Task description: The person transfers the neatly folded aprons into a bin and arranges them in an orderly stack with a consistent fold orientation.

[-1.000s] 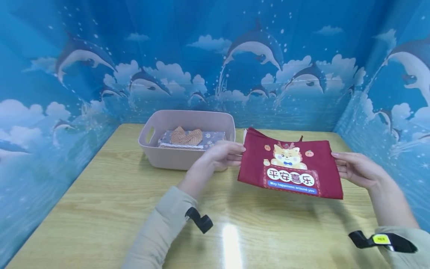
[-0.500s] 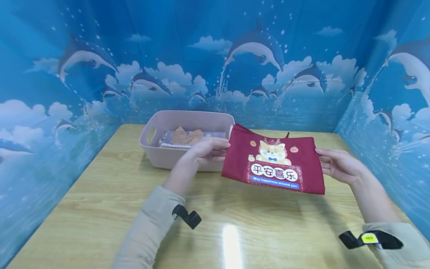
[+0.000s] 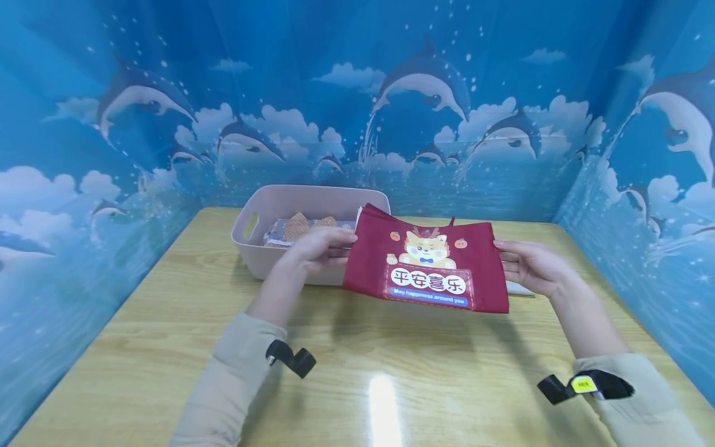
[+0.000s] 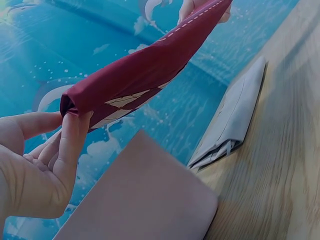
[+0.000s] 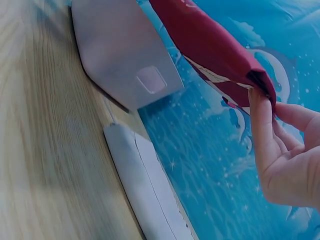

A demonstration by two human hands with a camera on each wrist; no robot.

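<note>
A folded dark red cloth (image 3: 486,273), printed with a cartoon animal and lettering, is held up above the table, tilted down to the right. My left hand (image 3: 319,247) pinches its left edge between thumb and fingers, in front of the pinkish-grey bin (image 3: 262,264). At the opposite edge, my right hand (image 3: 532,266) pinches the cloth the same way. The wrist views show its underside, where a light-and-red diamond pattern (image 4: 122,102) appears. Inside the bin, a brown dotted bow-like piece (image 3: 296,226) lies on grey-blue floral fabric, partly hidden by my left hand and the red cloth.
A pale folded cloth (image 5: 145,180) lies on the wooden table (image 3: 167,347) to the right of the bin; the red cloth hides most of it in the head view. A blue dolphin-print curtain (image 3: 357,112) encloses the back and both sides.
Both hands have carried the red cloth leftward, so it now overlaps the bin's right end. The pale cloth's edge has come into view under the right hand.
</note>
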